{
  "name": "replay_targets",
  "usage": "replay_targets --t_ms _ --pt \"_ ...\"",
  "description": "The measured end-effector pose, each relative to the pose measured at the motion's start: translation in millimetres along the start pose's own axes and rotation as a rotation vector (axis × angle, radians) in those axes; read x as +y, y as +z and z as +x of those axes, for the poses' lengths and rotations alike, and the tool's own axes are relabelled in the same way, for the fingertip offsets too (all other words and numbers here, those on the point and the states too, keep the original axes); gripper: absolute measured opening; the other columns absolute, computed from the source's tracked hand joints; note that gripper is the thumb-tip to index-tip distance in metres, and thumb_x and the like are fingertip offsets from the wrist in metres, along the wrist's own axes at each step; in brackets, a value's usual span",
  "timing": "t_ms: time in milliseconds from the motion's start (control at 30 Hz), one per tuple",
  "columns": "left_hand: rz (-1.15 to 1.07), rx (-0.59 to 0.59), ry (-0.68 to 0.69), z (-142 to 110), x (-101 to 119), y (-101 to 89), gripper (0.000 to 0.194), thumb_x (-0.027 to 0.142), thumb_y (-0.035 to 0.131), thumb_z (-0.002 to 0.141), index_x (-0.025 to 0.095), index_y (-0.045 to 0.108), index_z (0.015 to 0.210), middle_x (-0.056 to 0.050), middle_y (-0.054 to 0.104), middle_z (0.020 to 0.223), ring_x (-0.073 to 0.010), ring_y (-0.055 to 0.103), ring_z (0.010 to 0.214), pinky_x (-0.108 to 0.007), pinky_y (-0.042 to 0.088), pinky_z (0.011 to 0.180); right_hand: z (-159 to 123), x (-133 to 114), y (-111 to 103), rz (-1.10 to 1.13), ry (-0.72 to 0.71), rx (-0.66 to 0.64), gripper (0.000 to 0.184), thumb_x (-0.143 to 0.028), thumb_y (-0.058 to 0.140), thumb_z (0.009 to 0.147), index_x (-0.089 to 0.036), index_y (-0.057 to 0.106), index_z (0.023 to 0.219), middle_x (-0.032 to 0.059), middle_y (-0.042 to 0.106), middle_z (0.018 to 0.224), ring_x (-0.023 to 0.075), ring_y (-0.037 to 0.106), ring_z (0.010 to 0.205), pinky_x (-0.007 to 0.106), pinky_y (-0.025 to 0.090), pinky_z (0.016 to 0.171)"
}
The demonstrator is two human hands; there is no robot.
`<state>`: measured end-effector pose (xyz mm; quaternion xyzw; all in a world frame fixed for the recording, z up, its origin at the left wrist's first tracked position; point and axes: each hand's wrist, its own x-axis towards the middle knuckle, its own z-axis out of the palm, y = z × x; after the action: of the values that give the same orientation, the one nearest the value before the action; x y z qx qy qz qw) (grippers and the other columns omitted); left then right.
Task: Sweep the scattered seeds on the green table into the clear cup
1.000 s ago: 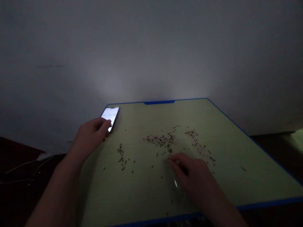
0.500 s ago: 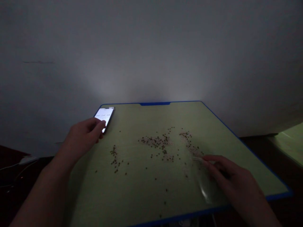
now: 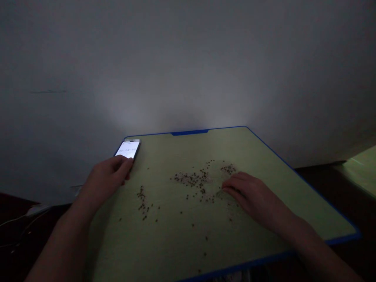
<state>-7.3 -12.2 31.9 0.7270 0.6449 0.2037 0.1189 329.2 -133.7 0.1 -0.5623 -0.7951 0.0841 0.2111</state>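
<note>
My left hand rests at the board's left side, over the lower end of a lit phone. Its fingers are curled with thumb and forefinger together, and whatever they may hold is hidden. Past the middle, my right hand is closed in a pinch on a thin, pale, see-through piece, mostly covered by the fingers. That piece's tip is beside a loose spread of small dark bead-like bits mixed with pale pinkish grains. Another dark patch lies just beyond the right knuckles.
A pale green board with a blue rim stands against a grey wall. More dark bits are strewn at the left, with a few near the front edge. White cables hang at far left. The light is dim.
My right hand has moved left and away from me, bringing the see-through piece to the middle spread. My left hand stays by the phone. The view has shifted slightly.
</note>
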Motion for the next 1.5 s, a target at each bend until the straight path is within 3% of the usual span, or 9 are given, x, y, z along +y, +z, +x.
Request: replay_targets --t_ms 233,467,600,867,1033,1233,1500 --pt "-0.012 -0.009 0.004 -1 -1 0.2 0.040 0.055 0.037 0.077 0.022 0.054 0.064 0.004 0.058 0.052 -0.0133 0.054 0.050 -0.026 0.039 0.054 -7 -5 -2 0.016 -0.090 -0.105 0.022 -0.021 0.046 0.093 -0.020 0.065 0.083 0.0031 0.062 0.079 0.0174 0.057 0.079 0.033 0.044 0.076" --pt "0.004 -0.011 0.030 -1 -1 -0.1 0.039 0.052 0.036 0.079 0.021 0.054 0.062 0.003 0.058 0.051 -0.0125 0.053 0.049 -0.026 0.037 0.053 -42 18 -19 0.044 -0.012 -0.122 0.021 -0.030 0.045 0.093 -0.024 0.065 0.089 0.0032 0.063 0.084 0.0184 0.058 0.082 0.033 0.047 0.073" --pt "0.002 -0.029 0.040 -2 1 -0.7 0.039 0.052 0.036 0.080 0.021 0.054 0.063 0.003 0.057 0.050 -0.0133 0.054 0.049 -0.027 0.038 0.054 -52 15 -18 0.063 0.080 -0.095 0.022 -0.029 0.046 0.092 -0.025 0.067 0.086 0.0029 0.065 0.083 0.0179 0.061 0.077 0.032 0.049 0.069" --pt "0.009 -0.051 0.032 -1 2 -0.2 0.039 0.052 0.036 0.080 0.021 0.054 0.063 0.001 0.059 0.053 -0.0137 0.055 0.050 -0.027 0.039 0.054 -38 -19 -2 0.111 0.115 -0.084 0.023 -0.022 0.044 0.092 -0.023 0.066 0.087 0.0024 0.065 0.082 0.0166 0.062 0.077 0.031 0.048 0.069" --pt "-0.019 -0.057 0.041 -1 1 -0.1 0.038 0.051 0.036 0.080 0.021 0.052 0.064 0.001 0.059 0.054 -0.0134 0.055 0.050 -0.027 0.039 0.055 -25 -9 -8 0.065 0.088 0.001 0.021 -0.025 0.044 0.093 -0.021 0.064 0.088 0.0036 0.064 0.083 0.0171 0.060 0.078 0.032 0.047 0.071" --pt "0.006 -0.061 0.039 1 -1 1.0 0.039 0.053 0.036 0.080 0.021 0.054 0.066 0.002 0.059 0.053 -0.0143 0.056 0.050 -0.027 0.040 0.055 -11 -9 0 -0.001 0.052 -0.025 0.021 -0.020 0.045 0.092 -0.018 0.065 0.084 0.0053 0.064 0.081 0.0191 0.059 0.079 0.033 0.047 0.071" --pt "0.007 -0.050 0.051 -1 0 0.3 0.040 0.053 0.035 0.080 0.022 0.054 0.063 0.001 0.059 0.052 -0.0139 0.055 0.049 -0.028 0.039 0.055 -32 -2 -3 0.121 -0.029 -0.119 0.022 -0.021 0.045 0.093 -0.022 0.065 0.084 0.0037 0.062 0.084 0.0172 0.058 0.081 0.032 0.047 0.073"
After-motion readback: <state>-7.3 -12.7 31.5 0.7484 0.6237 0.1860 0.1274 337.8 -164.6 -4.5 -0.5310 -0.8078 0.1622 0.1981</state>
